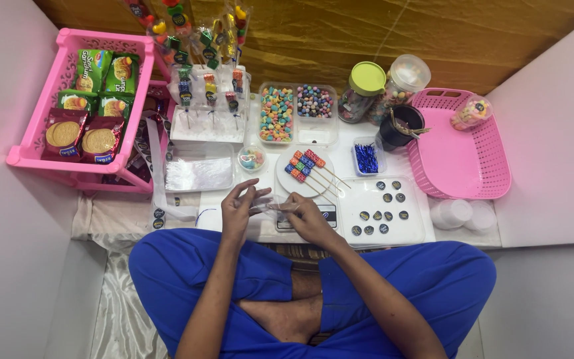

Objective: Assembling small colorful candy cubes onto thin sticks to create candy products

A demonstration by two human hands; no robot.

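My left hand (239, 207) and my right hand (305, 216) meet over the low white table, both pinching a small clear plastic sleeve (274, 207) stretched between them. Just beyond the hands sits a white plate (289, 183) with three candy skewers (305, 166) of coloured cubes on thin sticks. Right of my right hand lies a white tray (409, 229) carrying several dark round stickers. I sit cross-legged in blue trousers below the table.
A pink crate (34, 143) of snack packets stands at left. Wrapped skewers stand in a white block (207, 126). Further back are two clear candy boxes (298, 113), two jars (365, 90), a black cup (403, 126), and a pink basket (463, 156) at right.
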